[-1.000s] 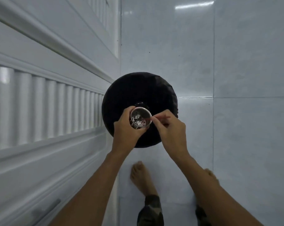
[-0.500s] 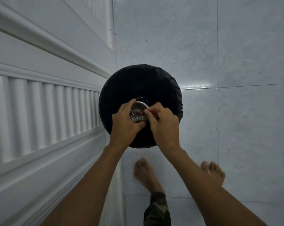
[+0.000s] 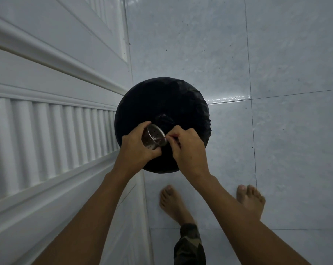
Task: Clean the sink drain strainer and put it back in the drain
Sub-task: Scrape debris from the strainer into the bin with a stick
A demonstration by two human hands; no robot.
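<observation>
A small perforated metal drain strainer (image 3: 155, 137) is tilted on its side, its open mouth turned toward the right. My left hand (image 3: 136, 149) is wrapped around its wall from the left. My right hand (image 3: 189, 150) has its fingertips pinched on a thin stick at the strainer's right rim; most of the stick is hidden by the fingers. Both hands hover over a round black bin lined with a black bag (image 3: 161, 96) that stands on the floor.
A white panelled door with ribbed slats (image 3: 47, 127) runs along the left, touching the bin's side. Pale glossy floor tiles (image 3: 276, 150) spread to the right. My bare feet (image 3: 173, 203) (image 3: 250, 199) stand just below the bin.
The strainer has tipped from mouth-up to lying on its side. My right hand has drawn in close to the rim, hiding the stick. The view has shifted so both feet show.
</observation>
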